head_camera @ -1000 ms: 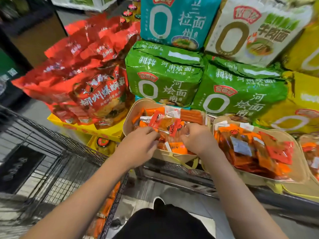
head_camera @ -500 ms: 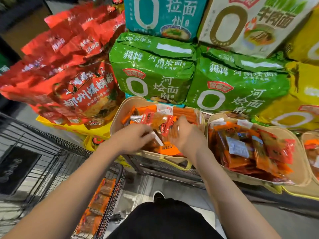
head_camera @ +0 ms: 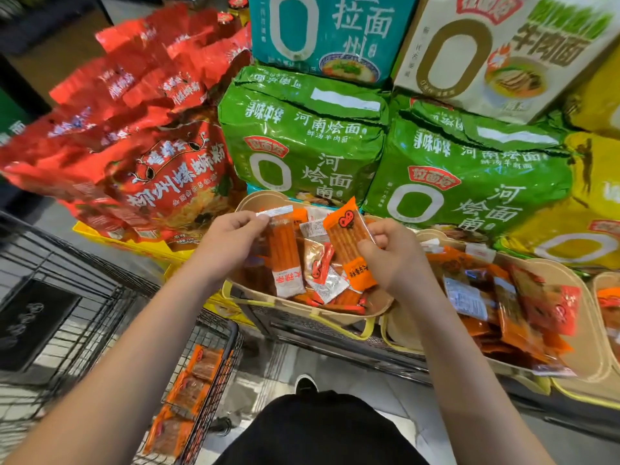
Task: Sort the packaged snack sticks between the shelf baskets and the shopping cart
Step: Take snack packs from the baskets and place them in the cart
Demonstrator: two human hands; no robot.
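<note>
1. Landmark: the left basket (head_camera: 255, 305), a tan shelf basket with yellow trim, holding a loose heap of orange snack packets.
2. Left hand (head_camera: 231, 243) sits above the near-left rim of that basket. Thumb and fingers pinch the white sealed top edge of a white-ended stick packet (head_camera: 283, 255), which hangs lengthwise over the heap, white label end lowest.
3. Right hand (head_camera: 391, 253) is above the basket's right side. Thumb and curled fingers grip an orange-ended stick packet (head_camera: 349, 241) by its right edge; the packet tilts, orange header up toward the shelf, orange label end down toward the person.
4. The two packets are near each other, apart, both lifted clear of the heap.
5. Just right of the landmark basket: a second basket (head_camera: 583, 357), same style, filled with darker red-orange packets. A sliver of another basket shows at the far right edge.
6. Lower left of the landmark basket: a black wire shopping cart (head_camera: 214, 333); several cart packets (head_camera: 189, 394), orange, lie against its near side wall.
7. Behind the basket: green noodle bags (head_camera: 302, 135); red noodle bags (head_camera: 141, 135) to their left; teal and white packs stacked above; yellow bags to the right.
8. Below, between the arms: dark clothing and one shoe on a grey floor.
</note>
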